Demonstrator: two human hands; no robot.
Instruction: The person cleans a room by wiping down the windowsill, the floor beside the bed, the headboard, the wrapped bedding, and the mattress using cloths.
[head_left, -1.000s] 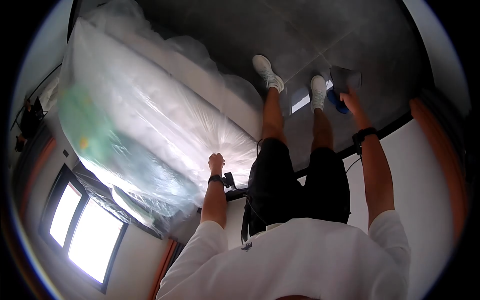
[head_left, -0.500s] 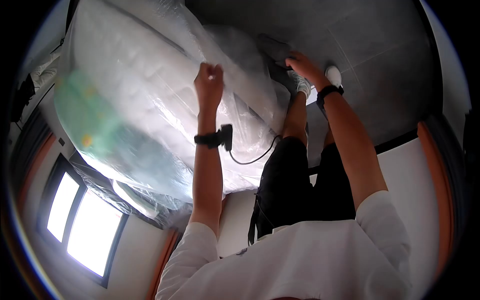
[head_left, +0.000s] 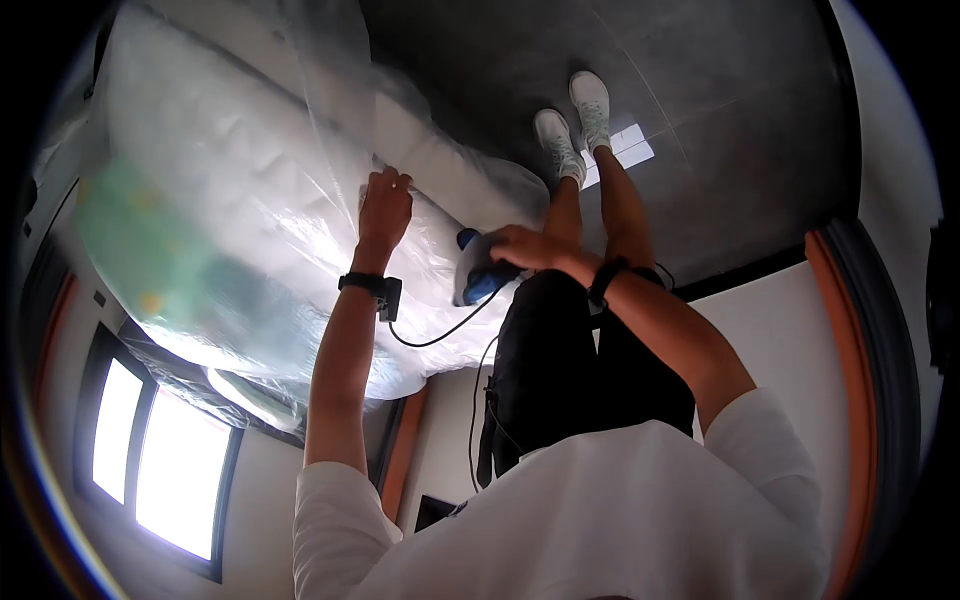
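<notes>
My left hand is closed on the translucent plastic sheet, which drapes over a large pale padded piece of furniture. A grey and blue object, which I cannot identify, is gripped in my right hand, close to the sheet's near edge. Dark bands with small devices sit on both wrists. A black cable hangs from the left wrist device.
Grey floor tiles lie beyond my white shoes. A bright window is at lower left. Orange and dark curtains hang at the right, beside a white wall.
My right hand has swung left from over the floor to the sheet, carrying the grey and blue object. My left hand has risen, then come slightly down and left. My feet have moved.
</notes>
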